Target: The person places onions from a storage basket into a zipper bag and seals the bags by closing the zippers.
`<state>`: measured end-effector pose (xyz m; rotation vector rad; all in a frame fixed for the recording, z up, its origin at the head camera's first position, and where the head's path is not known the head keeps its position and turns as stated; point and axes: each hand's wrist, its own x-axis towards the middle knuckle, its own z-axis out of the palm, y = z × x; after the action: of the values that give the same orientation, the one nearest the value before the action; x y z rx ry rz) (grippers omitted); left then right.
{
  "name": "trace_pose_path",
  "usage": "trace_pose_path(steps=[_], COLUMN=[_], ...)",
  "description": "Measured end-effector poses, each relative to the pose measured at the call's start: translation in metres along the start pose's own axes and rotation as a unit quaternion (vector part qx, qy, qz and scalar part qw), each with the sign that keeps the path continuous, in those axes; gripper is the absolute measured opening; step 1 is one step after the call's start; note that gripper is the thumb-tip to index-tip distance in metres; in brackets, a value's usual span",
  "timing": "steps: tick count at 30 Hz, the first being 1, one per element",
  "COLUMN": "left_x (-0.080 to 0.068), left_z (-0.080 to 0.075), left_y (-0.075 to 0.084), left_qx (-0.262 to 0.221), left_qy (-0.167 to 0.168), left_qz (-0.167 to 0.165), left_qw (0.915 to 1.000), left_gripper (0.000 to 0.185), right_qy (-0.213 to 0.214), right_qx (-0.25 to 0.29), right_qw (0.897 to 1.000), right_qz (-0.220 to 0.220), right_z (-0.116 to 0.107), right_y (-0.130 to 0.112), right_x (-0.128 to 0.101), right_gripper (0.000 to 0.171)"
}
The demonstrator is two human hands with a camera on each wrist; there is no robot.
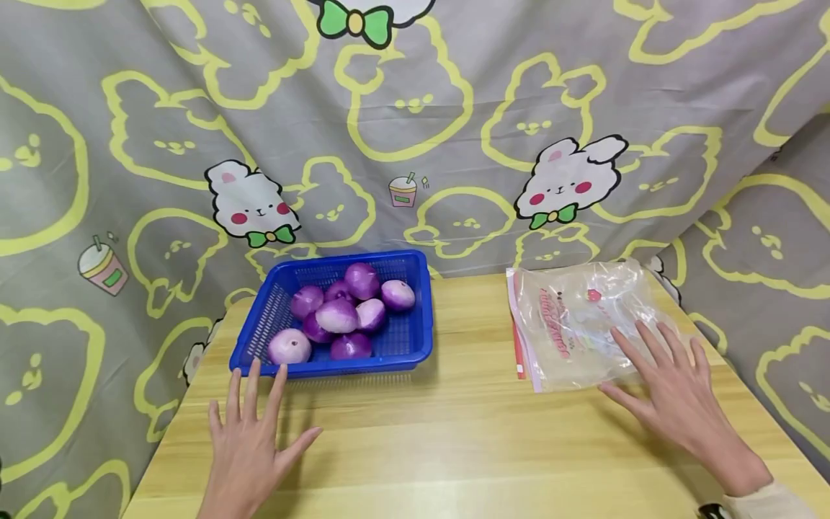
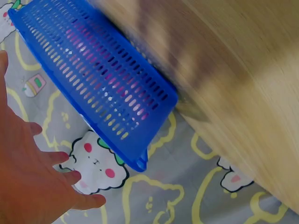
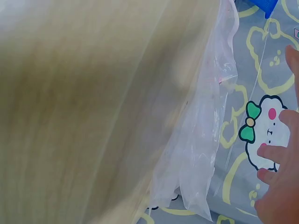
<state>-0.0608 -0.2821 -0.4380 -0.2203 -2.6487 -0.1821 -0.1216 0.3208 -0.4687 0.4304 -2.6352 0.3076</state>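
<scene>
In the head view, my left hand (image 1: 249,447) hung palm-down, near left, its straight fingers spread wide, holding nothing, beside the blue plastic basket (image 1: 389,362) of rounded, glossy purple onions (image 1: 337,316). My right hand (image 1: 674,396), splayed and empty, hovered by the crinkled transparent bag (image 1: 570,324) on the right of the wood-grained worktop (image 1: 441,432). My left wrist view showed oblong slots in the basket's wall; the right wrist view, the thin bag creased, apart from my fingers.

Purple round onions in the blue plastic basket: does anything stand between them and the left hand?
Yes: the near wall of the blue perforated plastic basket separates the left hand from the purple round onions; from above, nothing visible does.
</scene>
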Motion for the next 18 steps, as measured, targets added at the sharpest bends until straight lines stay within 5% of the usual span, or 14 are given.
trace_pose_path(steps=[11, 18], left_x=[0.011, 0.011], left_z=[-0.002, 0.000], left_y=[0.015, 0.022], left_qx=[-0.017, -0.048], left_qy=[-0.017, -0.034], left_qz=[0.014, 0.018], left_qw=[0.9996, 0.9981], left_gripper=[0.097, 0.092], right_qy=[0.019, 0.048], right_qx=[0.032, 0.105], right_qw=[0.999, 0.993], right_qz=[-0.011, -0.021], right_z=[0.001, 0.003], right_y=[-0.011, -0.034], right_x=[0.011, 0.023], right_gripper=[0.086, 0.059])
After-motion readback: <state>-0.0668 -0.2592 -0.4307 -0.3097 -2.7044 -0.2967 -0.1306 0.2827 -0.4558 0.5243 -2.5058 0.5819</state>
